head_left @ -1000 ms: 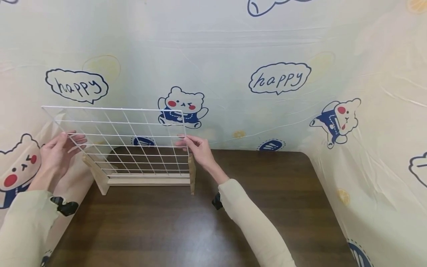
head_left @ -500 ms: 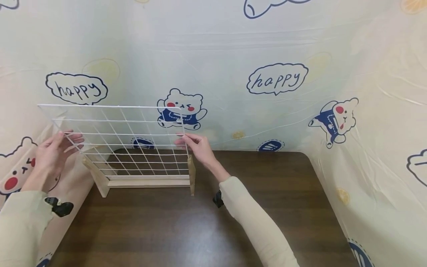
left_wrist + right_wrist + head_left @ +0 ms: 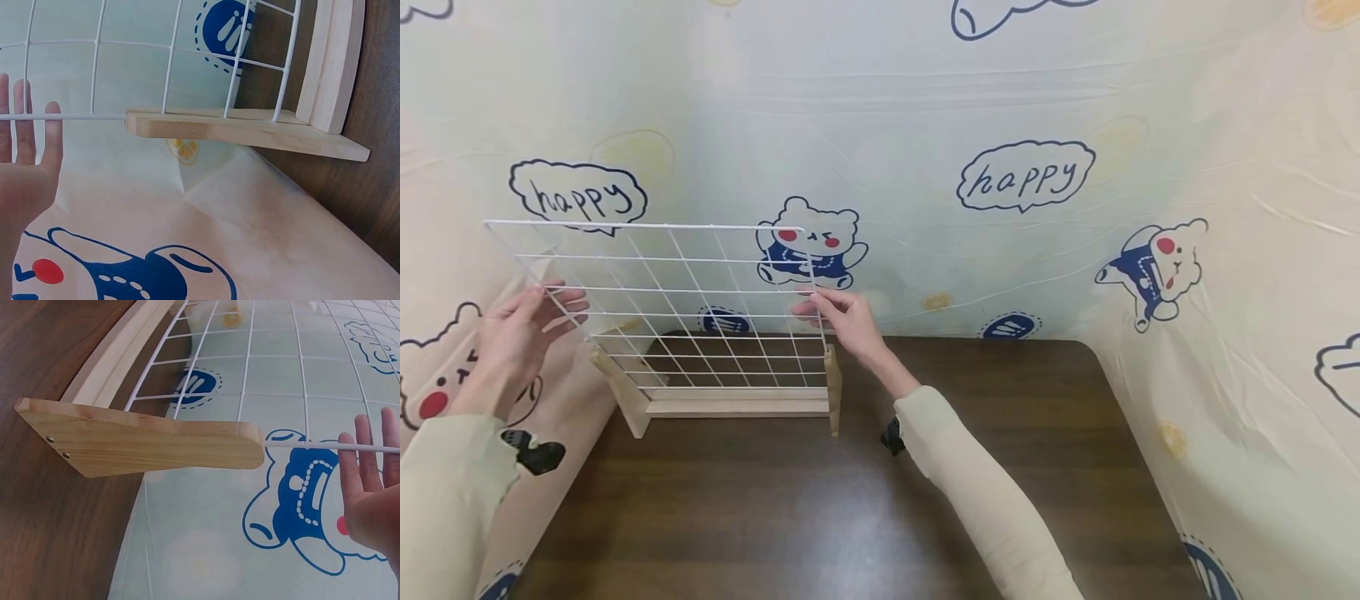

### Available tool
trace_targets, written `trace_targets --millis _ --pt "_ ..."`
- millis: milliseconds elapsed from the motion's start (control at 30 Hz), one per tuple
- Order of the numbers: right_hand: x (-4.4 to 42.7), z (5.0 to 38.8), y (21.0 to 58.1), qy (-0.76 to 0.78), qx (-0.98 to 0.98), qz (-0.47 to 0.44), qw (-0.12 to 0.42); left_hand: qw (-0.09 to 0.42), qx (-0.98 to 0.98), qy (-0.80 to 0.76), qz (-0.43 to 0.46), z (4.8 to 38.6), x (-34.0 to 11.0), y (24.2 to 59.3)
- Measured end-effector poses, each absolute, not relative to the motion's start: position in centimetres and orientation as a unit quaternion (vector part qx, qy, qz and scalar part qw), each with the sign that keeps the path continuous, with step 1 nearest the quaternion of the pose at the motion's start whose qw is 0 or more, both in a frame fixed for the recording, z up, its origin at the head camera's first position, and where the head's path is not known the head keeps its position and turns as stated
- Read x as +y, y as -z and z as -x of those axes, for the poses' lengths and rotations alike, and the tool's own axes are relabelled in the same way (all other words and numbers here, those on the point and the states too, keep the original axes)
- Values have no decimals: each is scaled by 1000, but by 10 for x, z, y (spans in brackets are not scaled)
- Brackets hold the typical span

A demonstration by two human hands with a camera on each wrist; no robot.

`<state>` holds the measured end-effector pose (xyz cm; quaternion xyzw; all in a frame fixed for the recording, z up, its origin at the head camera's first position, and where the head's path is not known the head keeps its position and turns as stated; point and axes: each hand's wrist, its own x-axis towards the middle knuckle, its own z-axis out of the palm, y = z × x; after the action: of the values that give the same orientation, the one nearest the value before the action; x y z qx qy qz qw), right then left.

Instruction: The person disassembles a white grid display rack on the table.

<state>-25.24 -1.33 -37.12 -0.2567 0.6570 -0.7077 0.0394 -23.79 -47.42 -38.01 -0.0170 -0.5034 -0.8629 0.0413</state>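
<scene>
A white wire grid panel (image 3: 647, 224) leans back above the table, its lower part between the side pieces of a pale wooden stand (image 3: 737, 407). At the panel's left edge my left hand (image 3: 520, 337) pinches the outer wire, with fingers extended behind it. My right hand (image 3: 850, 325) pinches the right edge wire at about the same height, thumb in front and fingers behind. Both wrist views show straight fingers behind the wire, but neither shows the thumb. Two screw heads dot the wooden side piece (image 3: 144, 444) in the right wrist view.
The stand sits toward the back left of a dark brown wooden table (image 3: 850, 508). Around the table hangs a pale printed sheet (image 3: 910, 125) with bears and "happy" bubbles. A black wrist device (image 3: 535, 452) sits at the left cuff.
The top edge of the wire grid panel has risen slightly, and both hands have gone up a little with it. The wooden stand stays in about the same place.
</scene>
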Motion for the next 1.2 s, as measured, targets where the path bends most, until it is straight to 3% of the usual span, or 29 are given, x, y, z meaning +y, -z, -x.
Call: trace_targets --millis 500,867,1200 --pt "-12 254 359 710 663 235 37 31 -529 848 12 237 -468 362" --pt "-22 270 371 714 662 227 9 74 -574 815 12 241 -473 361" --pt "-24 272 365 712 664 228 8 80 -574 815 -13 244 -473 351"
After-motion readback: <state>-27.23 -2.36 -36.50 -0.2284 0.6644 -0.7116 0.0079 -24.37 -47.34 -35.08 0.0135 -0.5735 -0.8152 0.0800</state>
